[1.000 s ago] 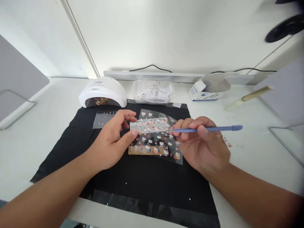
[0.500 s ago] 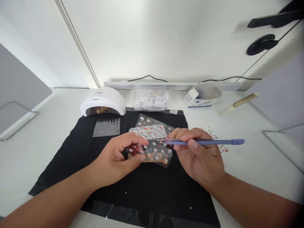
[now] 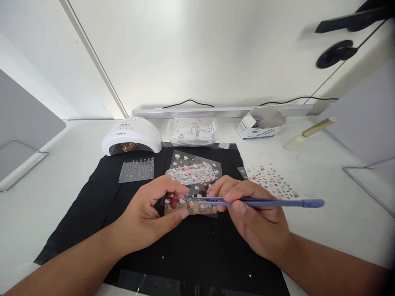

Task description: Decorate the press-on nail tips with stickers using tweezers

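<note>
My left hand (image 3: 154,211) is curled with thumb and forefinger around the left edge of a clear sticker sheet (image 3: 202,209) printed with small red and white cat figures. In my right hand (image 3: 256,209) is a pair of blue-purple tweezers (image 3: 271,202), held almost level. Their thin metal tips point left and come close to my left forefinger; whether they pinch anything is too small to tell. Just beyond my fingers, a clear case of small shiny gems (image 3: 193,174) lies among the sticker sheets on the black cloth (image 3: 216,250).
A white nail lamp (image 3: 131,135) stands at the back left, with a sheet of gems (image 3: 136,169) before it. Behind the cloth are a clear tub of packets (image 3: 193,133) and an alcohol pad box (image 3: 261,125). To the right are a small bottle (image 3: 294,142) and another sticker sheet (image 3: 271,181).
My right hand and the tweezers have moved slightly down, with the tips slightly left. The sticker sheet on the right shows more fully. The whole view has shifted a little.
</note>
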A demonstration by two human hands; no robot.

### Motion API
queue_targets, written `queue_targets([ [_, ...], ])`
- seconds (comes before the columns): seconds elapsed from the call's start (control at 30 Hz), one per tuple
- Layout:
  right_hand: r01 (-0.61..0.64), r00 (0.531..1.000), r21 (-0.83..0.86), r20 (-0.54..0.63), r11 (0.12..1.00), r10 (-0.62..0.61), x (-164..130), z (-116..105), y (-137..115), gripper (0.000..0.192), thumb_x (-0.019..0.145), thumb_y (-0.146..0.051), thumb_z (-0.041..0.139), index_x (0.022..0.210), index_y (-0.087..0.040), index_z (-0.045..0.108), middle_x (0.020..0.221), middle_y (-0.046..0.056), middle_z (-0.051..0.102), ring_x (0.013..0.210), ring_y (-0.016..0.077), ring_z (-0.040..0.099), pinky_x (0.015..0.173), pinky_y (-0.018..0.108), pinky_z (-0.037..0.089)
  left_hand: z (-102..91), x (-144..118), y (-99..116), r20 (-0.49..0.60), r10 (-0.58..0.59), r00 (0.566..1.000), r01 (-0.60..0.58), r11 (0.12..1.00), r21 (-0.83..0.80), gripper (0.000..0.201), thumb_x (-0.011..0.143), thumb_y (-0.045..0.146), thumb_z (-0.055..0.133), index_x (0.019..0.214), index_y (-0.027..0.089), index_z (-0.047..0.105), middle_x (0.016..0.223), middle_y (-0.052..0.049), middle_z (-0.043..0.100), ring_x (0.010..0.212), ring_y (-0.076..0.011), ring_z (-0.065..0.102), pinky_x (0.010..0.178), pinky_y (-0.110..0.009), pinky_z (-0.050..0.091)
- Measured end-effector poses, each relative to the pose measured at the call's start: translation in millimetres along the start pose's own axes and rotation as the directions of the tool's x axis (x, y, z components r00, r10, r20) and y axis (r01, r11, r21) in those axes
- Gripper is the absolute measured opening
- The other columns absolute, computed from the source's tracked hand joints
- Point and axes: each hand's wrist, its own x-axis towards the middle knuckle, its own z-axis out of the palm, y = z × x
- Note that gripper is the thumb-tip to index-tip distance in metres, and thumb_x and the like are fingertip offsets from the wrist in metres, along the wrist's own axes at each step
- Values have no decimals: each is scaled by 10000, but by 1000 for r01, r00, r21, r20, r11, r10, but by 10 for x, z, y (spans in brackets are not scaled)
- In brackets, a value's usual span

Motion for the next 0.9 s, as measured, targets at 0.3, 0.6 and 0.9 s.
queue_targets([
  [0.3, 82, 995, -74, 67, 994, -77, -80, -10, -13, 244, 929, -184, 558, 1082, -289, 716, 790, 49, 675, 820, 228, 647, 747, 439, 560, 50, -18, -7, -52, 13, 999, -11, 999, 44, 270, 833, 118, 706, 1063, 246, 646, 879, -3, 658, 729, -113, 621, 678, -206, 538],
  [0.6, 82, 996, -89, 43, 993, -78, -75, 1, -11, 266, 929, -156, 548, 1090, -284, 717, 802, 49, 680, 827, 227, 658, 748, 436, 567, 68, -24, 29, -72, -11, 997, 19, 994, 106, 292, 823, 119, 720, 1065, 272, 660, 846, 43, 707, 707, -76, 647, 665, -146, 536],
  [0.9, 65, 998, -98, 33, 993, -62, -121, -9, 6, 245, 928, -180, 568, 1085, -287, 723, 829, 51, 678, 840, 230, 665, 790, 449, 556, 91, -37, 38, -112, -8, 994, 27, 986, 163, 236, 844, 139, 708, 1045, 263, 690, 906, 30, 717, 813, -92, 664, 759, -177, 534],
])
